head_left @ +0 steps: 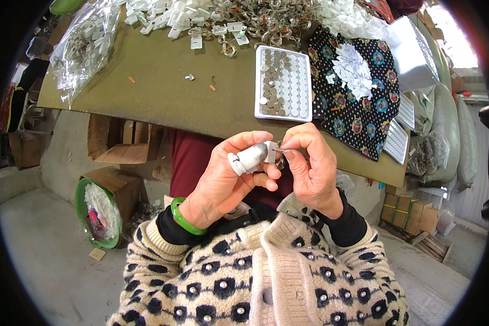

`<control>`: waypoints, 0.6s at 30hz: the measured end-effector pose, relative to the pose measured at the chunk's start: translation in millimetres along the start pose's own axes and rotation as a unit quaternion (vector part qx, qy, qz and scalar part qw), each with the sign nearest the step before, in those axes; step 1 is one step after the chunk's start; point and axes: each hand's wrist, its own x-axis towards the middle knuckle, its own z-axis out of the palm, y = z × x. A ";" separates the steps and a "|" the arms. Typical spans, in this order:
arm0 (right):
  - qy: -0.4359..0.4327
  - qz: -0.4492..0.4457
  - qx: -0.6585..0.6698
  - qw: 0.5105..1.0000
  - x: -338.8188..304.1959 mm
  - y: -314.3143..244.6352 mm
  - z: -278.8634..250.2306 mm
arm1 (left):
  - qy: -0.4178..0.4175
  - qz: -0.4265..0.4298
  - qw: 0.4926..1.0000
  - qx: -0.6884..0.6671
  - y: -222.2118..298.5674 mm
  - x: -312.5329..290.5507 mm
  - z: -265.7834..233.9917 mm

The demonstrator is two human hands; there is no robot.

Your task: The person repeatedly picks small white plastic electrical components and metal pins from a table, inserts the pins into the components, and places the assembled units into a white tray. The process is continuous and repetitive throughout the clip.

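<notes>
In front of my chest, above the table's near edge, my left hand (214,179) is closed on a small white plastic tag (271,152). One digit of that hand wears a worn white wrap (250,158), smudged grey near its tip. My right hand (314,173) meets it from the right, thumb and forefinger pinched on a thin strip at the tag's slot; what the strip is, I cannot make out. Something small and shiny hangs just below the pinch, partly hidden by the fingers. A green bangle (186,217) circles my left wrist.
On the green table (163,92) lie heaped white tags (174,13), a pile of clear and metallic loops (274,22), and a white tray (300,87) partly filled with round metal pieces. Rightward, a patterned cloth (339,111) carries white slips (354,70). A green basin (84,206) stands at lower left.
</notes>
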 end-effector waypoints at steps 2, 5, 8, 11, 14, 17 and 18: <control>0.003 0.016 0.028 0.999 -1.1 0.7 1.2 | -0.001 -0.009 1.000 -0.023 0.0 0.9 -0.9; 0.016 0.033 0.059 0.998 -2.4 1.5 4.1 | -0.016 -0.016 0.998 -0.062 0.2 2.1 -2.4; 0.031 0.041 0.075 0.996 -3.5 1.9 8.4 | -0.022 -0.012 0.997 -0.069 -0.4 2.9 -3.2; 0.051 0.064 0.119 0.990 -5.3 1.8 12.4 | -0.015 -0.015 0.997 -0.073 -0.2 3.0 -3.8; 0.056 0.068 0.124 0.988 -5.4 3.0 14.0 | -0.015 -0.015 0.997 -0.071 -0.1 3.1 -3.8; 0.057 0.064 0.121 0.989 -5.1 3.8 13.7 | -0.010 -0.017 0.997 -0.074 -0.3 3.3 -3.8; 0.057 0.065 0.123 0.989 -5.0 3.9 13.6 | -0.014 -0.014 0.997 -0.074 -0.5 3.6 -3.9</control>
